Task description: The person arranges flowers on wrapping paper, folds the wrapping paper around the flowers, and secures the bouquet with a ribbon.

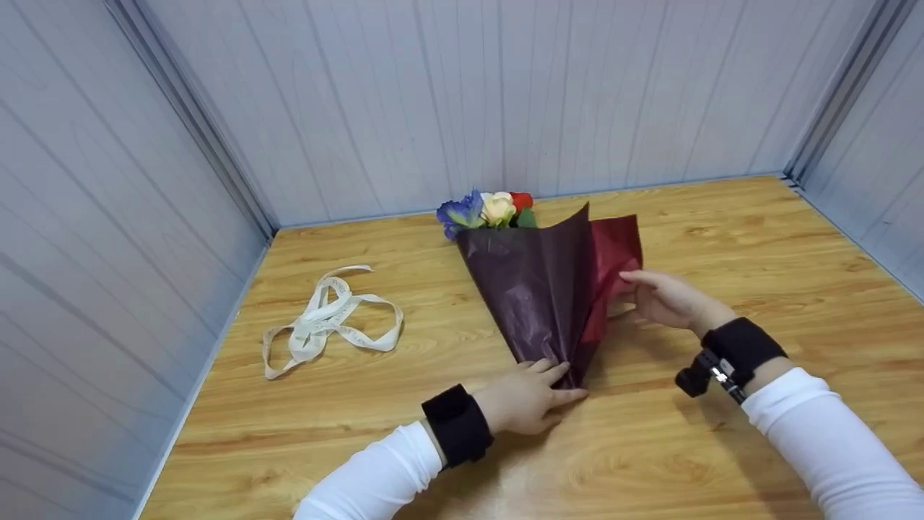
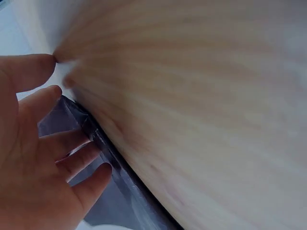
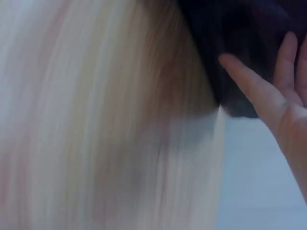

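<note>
A bouquet lies on the table in dark purple wrapping paper [image 1: 520, 282], with its red inner side [image 1: 613, 249] turned out along the right flap. At its top show a blue flower [image 1: 462, 213], a cream rose [image 1: 498, 208] and a red flower [image 1: 521, 201]. My left hand [image 1: 527, 397] rests with spread fingers on the narrow lower end of the wrap. In the left wrist view its fingers [image 2: 91, 187] lie along the paper. My right hand [image 1: 668, 297] touches the red flap's outer edge with extended fingers. The flower stems are hidden inside the wrap.
A loosely looped white ribbon [image 1: 325, 318] with faint print lies on the wooden table [image 1: 404, 448], left of the bouquet. Pale panelled walls [image 1: 433, 94] close off the back and both sides. A black band with a small device [image 1: 729, 361] circles the right wrist.
</note>
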### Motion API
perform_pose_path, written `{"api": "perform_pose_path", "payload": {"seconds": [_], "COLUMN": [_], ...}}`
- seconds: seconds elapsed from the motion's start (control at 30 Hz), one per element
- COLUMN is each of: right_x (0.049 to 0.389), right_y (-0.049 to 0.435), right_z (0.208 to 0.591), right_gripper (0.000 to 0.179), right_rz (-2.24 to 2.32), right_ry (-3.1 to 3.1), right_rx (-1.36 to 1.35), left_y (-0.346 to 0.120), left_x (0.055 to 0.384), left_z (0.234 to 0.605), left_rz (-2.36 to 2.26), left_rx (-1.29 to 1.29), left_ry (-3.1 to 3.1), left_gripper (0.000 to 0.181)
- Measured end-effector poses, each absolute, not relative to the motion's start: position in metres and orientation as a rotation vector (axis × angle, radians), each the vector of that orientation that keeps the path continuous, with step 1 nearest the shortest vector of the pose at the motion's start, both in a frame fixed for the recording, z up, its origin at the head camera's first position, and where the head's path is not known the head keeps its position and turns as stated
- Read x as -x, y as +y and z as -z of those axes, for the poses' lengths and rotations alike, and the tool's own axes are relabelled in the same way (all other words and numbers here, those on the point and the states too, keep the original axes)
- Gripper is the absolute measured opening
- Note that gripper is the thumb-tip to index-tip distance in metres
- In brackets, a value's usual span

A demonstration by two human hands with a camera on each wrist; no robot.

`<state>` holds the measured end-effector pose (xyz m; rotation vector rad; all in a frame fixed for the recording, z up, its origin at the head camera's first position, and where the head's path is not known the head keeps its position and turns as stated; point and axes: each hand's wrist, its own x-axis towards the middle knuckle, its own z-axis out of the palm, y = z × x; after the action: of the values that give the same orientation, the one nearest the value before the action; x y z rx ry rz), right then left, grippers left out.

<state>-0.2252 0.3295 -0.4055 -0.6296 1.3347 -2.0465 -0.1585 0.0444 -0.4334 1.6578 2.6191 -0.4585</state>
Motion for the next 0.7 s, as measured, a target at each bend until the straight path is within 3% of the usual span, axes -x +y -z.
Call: {"api": "perform_pose_path", "payload": {"seconds": [0.23, 0.7], "right_x": [0.226, 0.222], "right_y": [0.291, 0.229], "right_z": [0.4, 0.412], "right_gripper": [0.054, 0.038], "right_rz": [2.066, 2.007], "right_ry": [1.391, 1.709], "right_rx": [0.681, 0.452], "left_y": [0.042, 0.04], "left_x": [0.16, 0.16], "left_z": [0.434, 0.432], "left_rz": [0.401, 0.318], "left_rx": [-1.653, -1.628], "left_ry": [2.596, 2.52], "left_gripper": [0.055, 0.057]}}
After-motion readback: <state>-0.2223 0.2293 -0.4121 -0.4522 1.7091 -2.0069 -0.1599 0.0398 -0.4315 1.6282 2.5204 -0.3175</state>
